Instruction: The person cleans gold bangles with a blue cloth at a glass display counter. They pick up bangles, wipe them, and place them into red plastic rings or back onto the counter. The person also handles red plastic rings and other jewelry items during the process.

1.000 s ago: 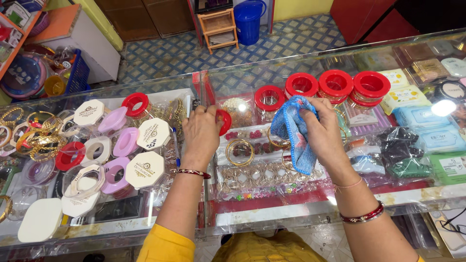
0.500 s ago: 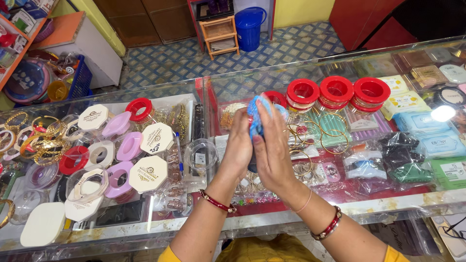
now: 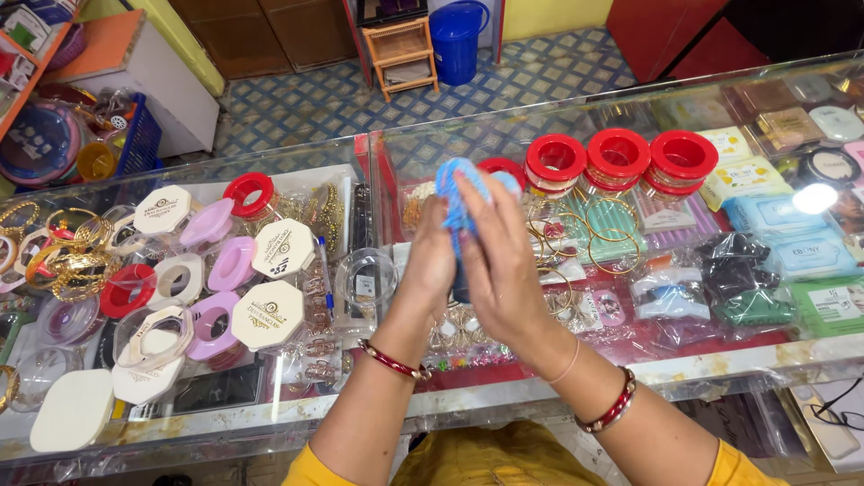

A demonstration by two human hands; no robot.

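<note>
We've got both hands up over the counter (image 3: 540, 378): left hand (image 3: 432, 261) and right hand (image 3: 499, 261) pressed closed around the blue cloth (image 3: 453, 193), wiping a jar (image 3: 499, 169). Next calls for turning it.

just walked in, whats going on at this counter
A person stands at a glass display counter and holds a blue cloth bunched between both hands. The left hand and right hand press together around it above the glass. Red-lidded jars stand in a row just beyond the hands.
</note>
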